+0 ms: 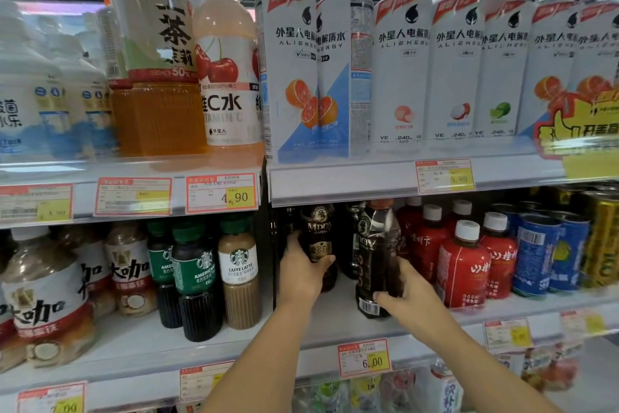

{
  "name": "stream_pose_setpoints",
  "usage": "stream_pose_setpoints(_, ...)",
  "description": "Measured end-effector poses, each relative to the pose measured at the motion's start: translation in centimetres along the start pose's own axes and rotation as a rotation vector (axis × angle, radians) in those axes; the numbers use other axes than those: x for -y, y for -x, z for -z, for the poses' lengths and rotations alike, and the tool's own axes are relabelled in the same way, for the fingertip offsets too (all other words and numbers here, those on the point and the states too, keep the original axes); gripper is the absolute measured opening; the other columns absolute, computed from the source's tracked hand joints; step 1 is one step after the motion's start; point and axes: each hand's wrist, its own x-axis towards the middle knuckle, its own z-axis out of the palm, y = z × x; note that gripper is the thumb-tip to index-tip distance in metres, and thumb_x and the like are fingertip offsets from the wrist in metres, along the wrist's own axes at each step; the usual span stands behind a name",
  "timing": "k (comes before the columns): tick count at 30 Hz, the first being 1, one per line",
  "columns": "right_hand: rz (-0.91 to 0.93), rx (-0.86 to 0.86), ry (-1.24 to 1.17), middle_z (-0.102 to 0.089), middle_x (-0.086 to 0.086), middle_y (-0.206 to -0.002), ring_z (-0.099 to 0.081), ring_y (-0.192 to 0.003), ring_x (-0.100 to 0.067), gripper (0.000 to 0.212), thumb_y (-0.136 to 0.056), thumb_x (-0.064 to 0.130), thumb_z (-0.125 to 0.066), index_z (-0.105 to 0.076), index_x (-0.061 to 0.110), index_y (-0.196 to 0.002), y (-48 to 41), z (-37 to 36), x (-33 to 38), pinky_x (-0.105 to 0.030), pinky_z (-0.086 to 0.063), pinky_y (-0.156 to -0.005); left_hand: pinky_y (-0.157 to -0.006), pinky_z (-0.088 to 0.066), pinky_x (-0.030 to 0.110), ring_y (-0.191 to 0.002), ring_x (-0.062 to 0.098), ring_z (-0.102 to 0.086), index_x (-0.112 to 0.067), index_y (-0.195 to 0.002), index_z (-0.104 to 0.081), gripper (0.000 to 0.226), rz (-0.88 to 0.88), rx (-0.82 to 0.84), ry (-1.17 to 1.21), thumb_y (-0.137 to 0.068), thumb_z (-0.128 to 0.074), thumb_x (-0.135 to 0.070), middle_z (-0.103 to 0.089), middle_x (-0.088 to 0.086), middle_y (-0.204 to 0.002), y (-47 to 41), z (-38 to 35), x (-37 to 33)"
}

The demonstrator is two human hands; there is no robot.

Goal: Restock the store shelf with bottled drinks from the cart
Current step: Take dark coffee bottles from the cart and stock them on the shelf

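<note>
Two dark coffee bottles stand in a gap on the middle shelf (pixel 338 322). My left hand (pixel 301 268) grips the left coffee bottle (pixel 320 238), which sits further back under the upper shelf. My right hand (pixel 402 282) holds the right coffee bottle (pixel 375 255) low on its body; this bottle leans slightly and its base with a barcode rests near the shelf front. The cart is out of view.
Red bottles with white caps (pixel 464 265) and blue cans (pixel 536 255) crowd the right of the gap. Green-capped coffee bottles (pixel 197 275) and a latte bottle (pixel 239 268) stand to the left. White electrolyte bottles (pixel 402 54) fill the upper shelf. A price tag (pixel 365 357) hangs below.
</note>
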Motion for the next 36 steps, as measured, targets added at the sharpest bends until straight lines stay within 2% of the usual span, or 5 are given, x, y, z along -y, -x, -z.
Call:
stream_pose_setpoints(11, 0.027, -0.093, 0.140, -0.055, 0.006, -0.108, -0.053, -0.102, -0.011, 0.056, -0.069, 0.037, -0.078, -0.049, 0.025, -0.116, -0.4, -0.8, 0.0, -0.029, -0.045, -0.086, -0.101, -0.036, 0.033, -0.127, 0.031, -0.042, -0.011, -0.142, -0.029, 0.079, -0.035, 0.007, -0.072, -0.078, -0.074, -0.020, -0.033, 0.018, -0.142, -1.6, -1.6, -0.5)
stream_pose_setpoints(20, 0.103, -0.153, 0.111, -0.059, 0.014, -0.092, -0.059, -0.088, -0.008, 0.044, -0.078, 0.021, -0.071, -0.044, 0.030, -0.112, 1.4, -2.3, 0.5, -0.015, -0.043, -0.066, -0.068, -0.038, -0.003, -0.091, -0.020, -0.051, -0.037, -0.116, -0.051, 0.026, -0.162, 0.228, 0.111, -0.091, -0.056, -0.032, -0.054, -0.026, -0.107, 7.8, 1.2, -0.1)
stream_pose_setpoints(24, 0.110, -0.189, 0.089, -0.058, 0.004, -0.107, -0.057, -0.099, -0.015, 0.058, -0.069, 0.028, -0.079, -0.042, 0.023, -0.113, 2.5, -4.1, 1.0, -0.038, -0.049, -0.082, -0.096, -0.044, 0.021, -0.115, -0.001, -0.051, -0.028, -0.137, -0.040, 0.047, -0.118, 0.272, 0.132, -0.092, -0.054, -0.032, -0.050, -0.016, -0.130, 9.1, 1.7, -0.4)
stream_pose_setpoints(29, 0.171, 0.042, 0.044, -0.051, 0.027, -0.103, -0.051, -0.096, 0.010, 0.048, -0.080, 0.021, -0.068, -0.039, 0.036, -0.114, 3.0, -5.1, 1.8, -0.003, -0.040, -0.075, -0.084, -0.040, 0.006, -0.109, -0.003, -0.052, -0.029, -0.130, -0.042, 0.045, -0.127, 0.166, 0.043, -0.089, -0.060, -0.029, -0.055, -0.022, -0.114, 7.9, 3.2, 0.0)
stream_pose_setpoints(36, 0.220, 0.198, 0.244, -0.052, 0.017, -0.128, -0.044, -0.122, -0.001, 0.048, -0.083, 0.025, -0.063, -0.046, 0.033, -0.128, 2.1, -3.9, 1.3, -0.016, -0.037, -0.098, -0.087, -0.039, 0.022, -0.116, 0.017, -0.050, -0.014, -0.134, -0.038, 0.068, -0.040, -0.081, -0.052, -0.078, -0.073, -0.030, -0.048, 0.002, -0.128, 6.2, 2.9, 0.7)
